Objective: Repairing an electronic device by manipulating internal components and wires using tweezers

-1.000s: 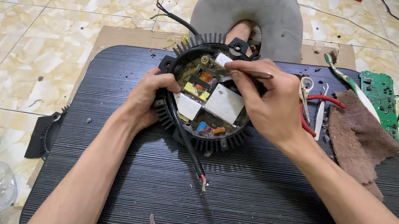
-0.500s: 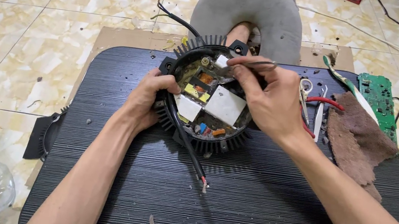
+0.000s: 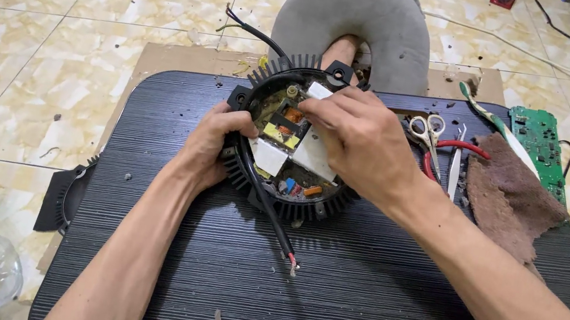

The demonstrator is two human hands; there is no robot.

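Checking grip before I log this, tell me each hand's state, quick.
Left hand: closed on the rim of the round black finned housing.
Right hand: fingers curled over the circuit board; cannot tell what it holds.

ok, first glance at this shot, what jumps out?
A round black finned housing with its circuit board exposed sits at the middle of the dark ribbed mat. The left hand grips its rim while the right hand rests over the board, and a black cable trails out toward the viewer. To the right lie scissors, a brown rag and a green circuit board.
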